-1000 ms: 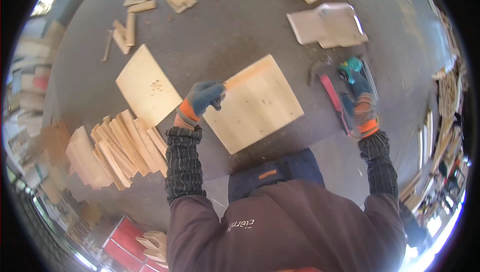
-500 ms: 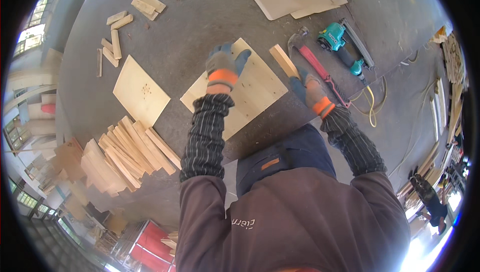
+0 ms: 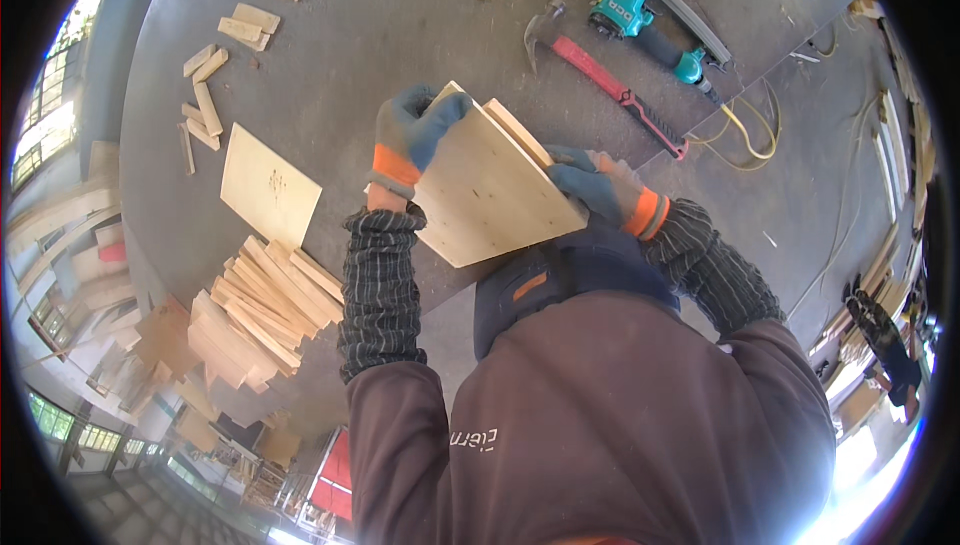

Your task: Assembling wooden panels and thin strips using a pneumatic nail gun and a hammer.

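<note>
Grey table (image 3: pixel 340 65), workshop windows (image 3: pixel 58 85) at left rim. Board (image 3: pixel 490 190) centre frame, tilted, left hand (image 3: pixel 410 133) gripping its top corner; right hand (image 3: pixel 602 188) clasping wood strip (image 3: pixel 517 131) along its upper-right edge. Hammer (image 3: pixel 605 83), nail gun (image 3: pixel 655 35) upper right, apart from board; sticks (image 3: pixel 270 305) lower left.

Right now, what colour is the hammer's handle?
The handle is red and black, clearest in the head view.

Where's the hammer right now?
Head view, upper right of centre: red-handled hammer on the dark table, beyond the right hand, just left of the teal nailer.
</note>
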The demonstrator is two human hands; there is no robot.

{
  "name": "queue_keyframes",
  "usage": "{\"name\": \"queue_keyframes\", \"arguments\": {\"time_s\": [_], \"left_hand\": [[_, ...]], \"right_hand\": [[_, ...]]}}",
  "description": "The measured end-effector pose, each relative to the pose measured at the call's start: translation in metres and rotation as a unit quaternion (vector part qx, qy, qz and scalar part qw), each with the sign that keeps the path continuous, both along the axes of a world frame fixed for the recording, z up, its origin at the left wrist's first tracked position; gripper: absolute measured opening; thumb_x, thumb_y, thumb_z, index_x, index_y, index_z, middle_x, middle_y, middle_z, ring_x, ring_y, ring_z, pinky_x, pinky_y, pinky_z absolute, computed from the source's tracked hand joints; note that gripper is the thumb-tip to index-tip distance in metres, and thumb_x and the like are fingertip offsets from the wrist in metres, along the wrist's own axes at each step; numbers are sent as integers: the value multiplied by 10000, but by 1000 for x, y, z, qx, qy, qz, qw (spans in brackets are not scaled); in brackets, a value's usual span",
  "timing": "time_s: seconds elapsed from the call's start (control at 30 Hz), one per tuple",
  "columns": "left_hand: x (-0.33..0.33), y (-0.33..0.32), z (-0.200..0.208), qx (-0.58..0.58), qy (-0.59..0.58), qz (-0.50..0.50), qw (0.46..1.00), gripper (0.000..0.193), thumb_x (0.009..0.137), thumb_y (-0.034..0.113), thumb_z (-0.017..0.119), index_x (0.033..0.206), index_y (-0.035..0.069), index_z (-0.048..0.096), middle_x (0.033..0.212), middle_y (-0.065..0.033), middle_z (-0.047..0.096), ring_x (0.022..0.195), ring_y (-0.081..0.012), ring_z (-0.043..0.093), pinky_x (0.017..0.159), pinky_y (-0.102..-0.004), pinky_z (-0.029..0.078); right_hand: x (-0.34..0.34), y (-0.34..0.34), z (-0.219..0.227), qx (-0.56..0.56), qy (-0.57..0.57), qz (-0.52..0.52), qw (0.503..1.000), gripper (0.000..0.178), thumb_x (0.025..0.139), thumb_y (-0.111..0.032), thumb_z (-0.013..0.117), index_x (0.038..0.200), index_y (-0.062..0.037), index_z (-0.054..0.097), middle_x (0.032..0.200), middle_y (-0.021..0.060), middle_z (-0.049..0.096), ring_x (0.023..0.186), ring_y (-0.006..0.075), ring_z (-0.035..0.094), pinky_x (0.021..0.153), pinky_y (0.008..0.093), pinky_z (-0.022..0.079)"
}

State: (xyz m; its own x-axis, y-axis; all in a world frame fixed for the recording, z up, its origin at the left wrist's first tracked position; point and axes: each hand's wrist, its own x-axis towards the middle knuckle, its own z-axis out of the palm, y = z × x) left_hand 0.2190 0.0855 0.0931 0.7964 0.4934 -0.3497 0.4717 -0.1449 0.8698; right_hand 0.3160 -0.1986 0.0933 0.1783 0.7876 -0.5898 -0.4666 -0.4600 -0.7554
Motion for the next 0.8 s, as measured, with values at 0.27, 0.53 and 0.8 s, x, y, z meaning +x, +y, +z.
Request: {"name": "queue_keyframes", "arguments": {"time_s": [0.27, 0.53, 0.8], "left_hand": [[-3, -10, 70, 21, 78, -112, 990, 416, 924, 411, 781, 987, 0, 785, 837, -46, 728, 763, -115, 637, 688, -280, 512], [2, -3, 68, -28, 104, -123, 987, 454, 865, 470, 850, 969, 29, 819, 801, -41, 725, 735, -107, 642, 669, -274, 517], [-2, -5, 61, -10, 81, -95, 992, 410, 876, 465, 847, 878, 57, 812, 730, -5, 684, 669, -95, 607, 586, -267, 474]], "right_hand": [[-7, -4, 45, 12, 49, 43, 998, 488, 1090, -260, 573, 1521, -30, 571, 1251, 54, 732, 1090, 101, 659, 953, 296, 550], [-11, 12, 62, -6, -8, 52, 999, 504, 1071, -270, 550, 1496, -2, 594, 1007, 8, 709, 921, 67, 599, 822, 276, 515], [-17, 18, 64, -45, 24, 8, 999, 479, 1086, -299, 571, 1461, -8, 629, 968, -16, 677, 907, 56, 580, 799, 267, 508]]}}
